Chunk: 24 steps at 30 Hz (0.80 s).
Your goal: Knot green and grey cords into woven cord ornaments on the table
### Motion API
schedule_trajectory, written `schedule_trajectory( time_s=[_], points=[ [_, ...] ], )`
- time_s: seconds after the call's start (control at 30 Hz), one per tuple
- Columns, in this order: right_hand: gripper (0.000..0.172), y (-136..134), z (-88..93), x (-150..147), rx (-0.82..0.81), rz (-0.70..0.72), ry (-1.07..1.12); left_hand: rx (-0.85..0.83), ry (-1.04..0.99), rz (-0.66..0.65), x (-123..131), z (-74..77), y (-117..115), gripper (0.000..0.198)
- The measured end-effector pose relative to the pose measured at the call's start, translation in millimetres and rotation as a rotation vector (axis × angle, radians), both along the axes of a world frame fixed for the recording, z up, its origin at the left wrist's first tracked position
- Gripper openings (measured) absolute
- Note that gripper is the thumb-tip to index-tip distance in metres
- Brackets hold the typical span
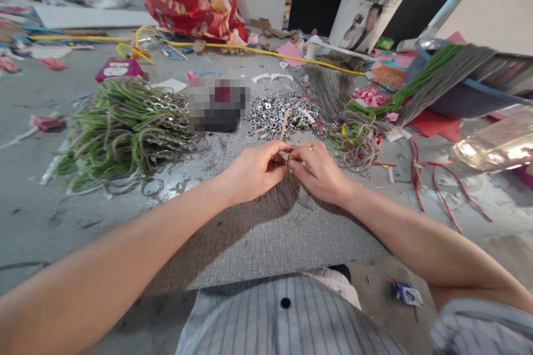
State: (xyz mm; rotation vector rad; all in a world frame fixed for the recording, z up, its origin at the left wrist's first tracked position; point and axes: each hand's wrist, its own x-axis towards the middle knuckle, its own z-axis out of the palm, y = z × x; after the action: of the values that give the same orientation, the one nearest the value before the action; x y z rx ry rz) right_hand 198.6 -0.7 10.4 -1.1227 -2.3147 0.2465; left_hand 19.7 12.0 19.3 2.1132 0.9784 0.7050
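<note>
My left hand (pixel 255 173) and my right hand (pixel 320 171) meet above the front of the table, fingers closed in a pinch. What they pinch is small and mostly hidden by the fingers. A thin pale stick (pixel 284 125) rises just beyond my left fingertips; whether it is held, I cannot tell. Right behind the hands lies a heap of small shiny metal pieces (pixel 270 113). To the left is a big pile of green and grey cords (pixel 125 127) with metal ends. On the right, a tangle of grey and green cord (pixel 360 147) lies near a bundle of grey strands (pixel 328 89).
A blue basin (pixel 437 91) at right has long green and grey strands (pixel 449 77) over its rim. Beside it lie a clear bottle (pixel 491 141) and red cords (pixel 416 175). Behind are a yellow hose (pixel 258 50), a red bag (pixel 191 0) and a blurred dark object (pixel 220 122).
</note>
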Motion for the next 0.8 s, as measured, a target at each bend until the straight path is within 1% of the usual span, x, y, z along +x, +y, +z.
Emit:
schedule_trajectory(
  time_s=[0.17, 0.3, 0.37, 0.6, 0.8],
  points=[
    [0.023, -0.1, 1.1, -1.1, 0.032, -0.008, -0.020, 0.132, 0.109, 0.043, -0.6, 1.8, -1.5, 0.022],
    [0.023, 0.7, -0.2, -1.5, 0.042, -0.018, -0.038, 0.239, 0.143, 0.026, -2.2, 1.2, -1.4, 0.011],
    [0.023, 1.3, -0.9, -1.5, 0.042, -0.014, -0.031, 0.277, 0.147, 0.008, -2.7, 1.4, -1.6, 0.012],
    [0.025, 2.9, -1.3, 0.4, 0.033, 0.033, -0.002, 0.307, 0.218, -0.025, -4.2, 6.1, -1.7, 0.020],
    [0.019, 1.7, 0.4, 3.5, 0.036, 0.055, 0.000, 0.288, 0.276, -0.031, -6.2, 6.6, 0.8, 0.021]
  ],
)
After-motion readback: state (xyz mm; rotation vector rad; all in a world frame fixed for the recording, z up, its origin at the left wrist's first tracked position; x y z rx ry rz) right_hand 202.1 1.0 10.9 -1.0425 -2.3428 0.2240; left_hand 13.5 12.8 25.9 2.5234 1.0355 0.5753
